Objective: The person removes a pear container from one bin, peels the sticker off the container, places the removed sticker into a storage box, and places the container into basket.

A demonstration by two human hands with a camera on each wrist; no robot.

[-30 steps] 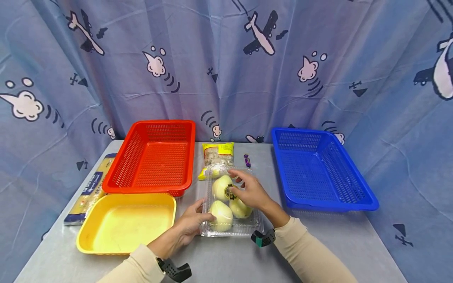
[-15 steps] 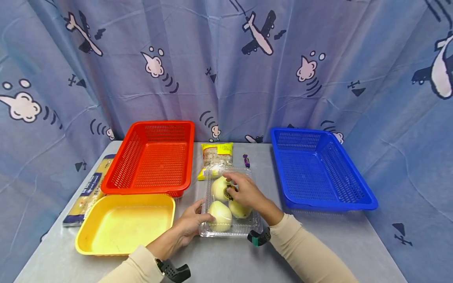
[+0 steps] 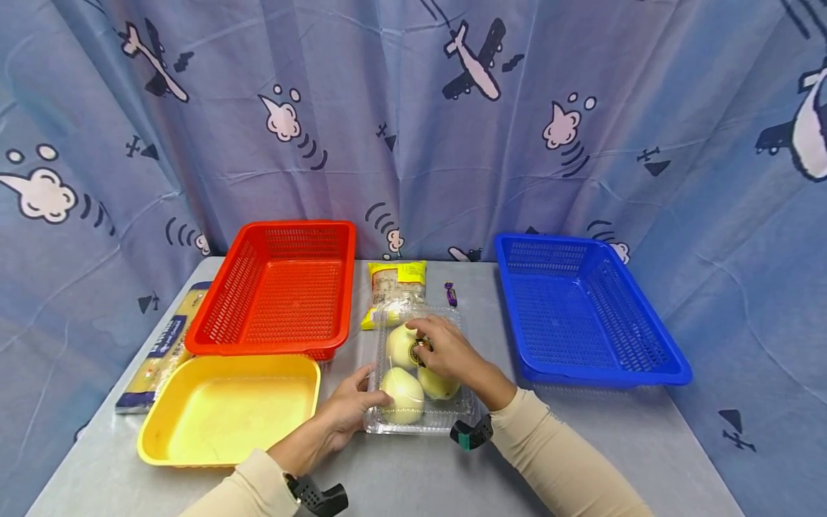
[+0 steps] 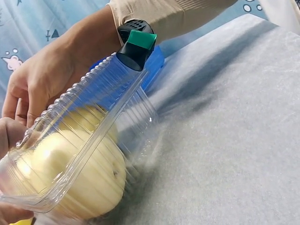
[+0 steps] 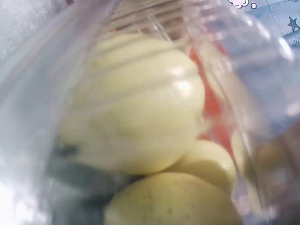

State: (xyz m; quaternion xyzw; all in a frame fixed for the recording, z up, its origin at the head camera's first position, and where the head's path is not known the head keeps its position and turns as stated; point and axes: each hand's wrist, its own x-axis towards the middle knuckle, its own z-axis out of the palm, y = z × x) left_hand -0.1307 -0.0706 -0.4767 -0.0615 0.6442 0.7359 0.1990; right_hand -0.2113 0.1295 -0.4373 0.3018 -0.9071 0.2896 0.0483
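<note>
A clear plastic clamshell box [image 3: 382,359] of pale yellow-green pears [image 3: 403,395] stands tilted at the middle of the table. My left hand [image 3: 349,409] grips its left side, thumb over the lid's edge. Over the lid, my right hand [image 3: 449,352] has its fingers bent down at the dark round label [image 3: 420,350], partly covering it. In the left wrist view, the right hand [image 4: 47,79] reaches over the box's far side, fingers pointing down. The right wrist view looks through blurred plastic at a pear [image 5: 140,103] close up.
Behind the box lie a yellow-topped food packet [image 3: 397,276] and a purple wrapped candy [image 3: 450,294]. A red basket [image 3: 349,287] and a yellow tray [image 3: 316,388] stand left, beside a long flat packet [image 3: 168,337]. A blue basket [image 3: 607,377] is at right, a curtain [image 3: 413,143] behind.
My right hand has shifted slightly left and down over the lid, onto the label. The left hand and the clamshell box have stayed in place.
</note>
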